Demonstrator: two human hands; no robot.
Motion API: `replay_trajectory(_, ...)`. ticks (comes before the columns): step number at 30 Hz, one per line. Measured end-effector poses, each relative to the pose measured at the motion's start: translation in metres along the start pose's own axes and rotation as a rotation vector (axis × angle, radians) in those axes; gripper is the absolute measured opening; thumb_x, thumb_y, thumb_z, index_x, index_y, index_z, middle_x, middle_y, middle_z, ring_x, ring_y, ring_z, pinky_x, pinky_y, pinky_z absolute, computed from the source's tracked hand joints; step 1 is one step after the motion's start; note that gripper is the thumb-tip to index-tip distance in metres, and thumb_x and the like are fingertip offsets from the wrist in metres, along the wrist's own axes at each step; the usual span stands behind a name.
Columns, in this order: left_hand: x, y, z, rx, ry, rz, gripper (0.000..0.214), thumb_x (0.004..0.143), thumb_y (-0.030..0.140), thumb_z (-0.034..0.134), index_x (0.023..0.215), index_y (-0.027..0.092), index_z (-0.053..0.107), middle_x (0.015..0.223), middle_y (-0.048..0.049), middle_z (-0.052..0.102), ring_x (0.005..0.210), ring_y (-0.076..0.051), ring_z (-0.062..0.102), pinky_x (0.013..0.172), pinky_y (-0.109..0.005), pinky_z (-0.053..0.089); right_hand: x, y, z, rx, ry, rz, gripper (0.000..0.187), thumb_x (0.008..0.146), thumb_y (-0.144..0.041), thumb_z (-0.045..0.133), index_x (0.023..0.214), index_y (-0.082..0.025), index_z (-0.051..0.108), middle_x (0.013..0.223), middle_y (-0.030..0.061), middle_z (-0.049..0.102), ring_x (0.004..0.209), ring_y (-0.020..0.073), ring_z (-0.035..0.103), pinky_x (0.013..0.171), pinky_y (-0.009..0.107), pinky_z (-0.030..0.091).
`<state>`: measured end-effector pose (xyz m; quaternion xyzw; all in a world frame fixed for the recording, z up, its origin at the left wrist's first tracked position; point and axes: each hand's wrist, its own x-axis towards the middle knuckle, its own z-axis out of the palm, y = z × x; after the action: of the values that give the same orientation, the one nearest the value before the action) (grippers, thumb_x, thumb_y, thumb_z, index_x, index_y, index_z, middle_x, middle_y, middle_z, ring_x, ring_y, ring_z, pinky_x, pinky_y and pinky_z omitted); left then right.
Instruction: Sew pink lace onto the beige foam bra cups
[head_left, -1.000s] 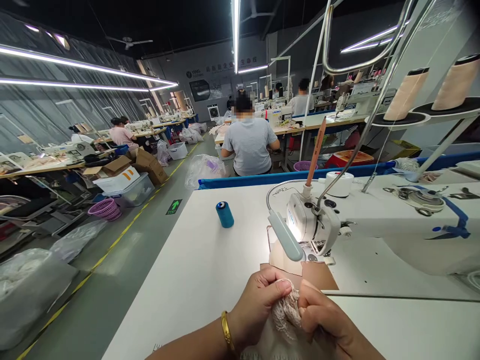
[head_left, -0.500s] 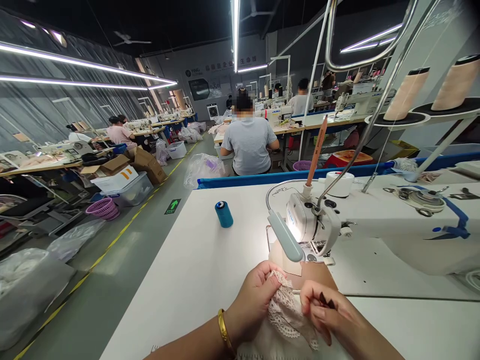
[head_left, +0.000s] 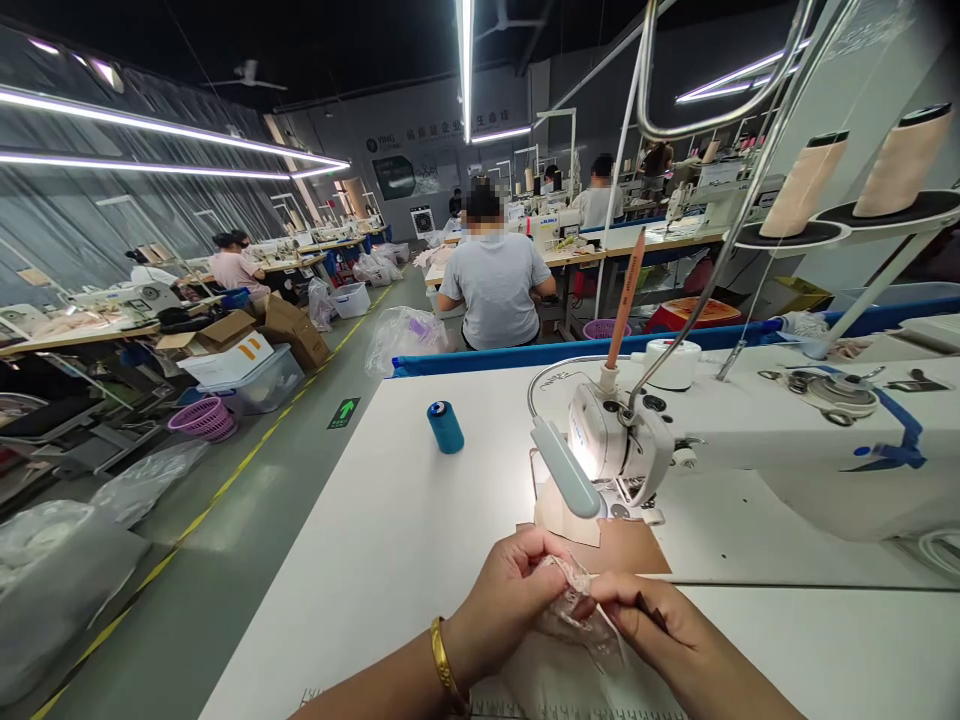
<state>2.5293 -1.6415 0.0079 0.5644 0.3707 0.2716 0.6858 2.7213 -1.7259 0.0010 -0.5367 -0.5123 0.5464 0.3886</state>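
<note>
Change: right hand (head_left: 660, 625) has closed in on the left hand (head_left: 510, 595) since half a second ago; the lace piece (head_left: 574, 605), then spread wider between them, is now bunched at the fingertips.
Left hand: thumb and fingers pinched narrowly on the upper edge of the lace piece; a gold bangle (head_left: 444, 665) sits on the wrist.
Right hand: thumb and forefinger pinched on the lace just beside the left fingertips; a small dark object (head_left: 651, 610), too small to identify, lies against the fingers.
Lace piece: pale, held between both hands just above the near edge of the white table (head_left: 390, 540), in front of a brown card (head_left: 634, 548).
Sewing machine (head_left: 622, 445): beyond the hands, its lamp (head_left: 564, 470) lit over the card.
Teal spool (head_left: 445, 427): upright on the table, well apart to the left.
Thread cones (head_left: 802, 185): on stands, upper right.
Co-worker (head_left: 495, 285): seated at the next table, back to the camera.
</note>
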Motion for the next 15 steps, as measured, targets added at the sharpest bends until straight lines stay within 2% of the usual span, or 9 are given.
replay_trajectory(2, -0.001, -0.002, -0.002, 0.027, -0.039, -0.011, 0.013, 0.077, 0.027, 0.070, 0.084, 0.018, 0.066, 0.075, 0.0011, 0.057, 0.071, -0.014, 0.050, 0.066, -0.025, 0.038, 0.001, -0.003, 0.001, 0.008, -0.045, -0.002, 0.037, 0.099, -0.056, 0.054, 0.105, -0.029, 0.079, 0.097, 0.0025, 0.075, 0.102, 0.0282, 0.066, 0.095, 0.037, 0.050)
replay_trajectory(5, -0.003, -0.004, -0.004, 0.085, -0.085, 0.053, 0.023, 0.081, 0.038, 0.076, 0.089, 0.018, 0.069, 0.073, 0.0004, 0.058, 0.069, -0.014, 0.048, 0.064, -0.025, 0.037, 0.003, -0.007, 0.001, -0.026, -0.104, -0.033, 0.043, 0.100, -0.060, 0.051, 0.101, -0.027, 0.079, 0.091, 0.0023, 0.074, 0.092, 0.0258, 0.066, 0.095, 0.037, 0.052)
replay_trajectory(7, -0.002, -0.005, -0.005, 0.125, -0.047, 0.105, 0.028, 0.084, 0.044, 0.075, 0.082, 0.016, 0.070, 0.073, -0.0011, 0.059, 0.069, -0.014, 0.048, 0.065, -0.026, 0.037, 0.003, -0.006, 0.001, -0.065, -0.091, -0.036, 0.042, 0.100, -0.061, 0.052, 0.102, -0.028, 0.079, 0.092, 0.0023, 0.075, 0.093, 0.0258, 0.067, 0.095, 0.036, 0.052)
replay_trajectory(9, -0.001, -0.003, -0.005, 0.136, 0.006, 0.124, 0.032, 0.085, 0.046, 0.073, 0.074, 0.016, 0.067, 0.072, -0.0018, 0.059, 0.069, -0.015, 0.049, 0.066, -0.027, 0.037, 0.002, -0.002, 0.001, -0.093, -0.060, -0.057, 0.038, 0.101, -0.057, 0.052, 0.108, -0.031, 0.079, 0.104, 0.0026, 0.077, 0.103, 0.0265, 0.069, 0.096, 0.035, 0.052)
replay_trajectory(11, 0.000, -0.001, -0.004, 0.152, 0.051, 0.136, 0.033, 0.084, 0.045, 0.073, 0.069, 0.017, 0.064, 0.071, -0.0010, 0.055, 0.070, -0.016, 0.048, 0.068, -0.028, 0.037, 0.002, 0.003, 0.002, -0.128, -0.029, -0.145, 0.036, 0.103, -0.052, 0.050, 0.107, -0.032, 0.079, 0.109, 0.0029, 0.079, 0.105, 0.0262, 0.070, 0.093, 0.034, 0.053)
replay_trajectory(15, -0.001, 0.002, 0.003, 0.164, 0.074, 0.110, 0.035, 0.085, 0.046, 0.070, 0.068, 0.018, 0.058, 0.074, -0.0007, 0.050, 0.075, -0.017, 0.045, 0.072, -0.030, 0.037, 0.005, 0.010, 0.003, -0.250, -0.001, -0.422, 0.034, 0.105, -0.038, 0.045, 0.092, -0.028, 0.075, 0.084, 0.0036, 0.076, 0.077, 0.0219, 0.070, 0.075, 0.032, 0.052)
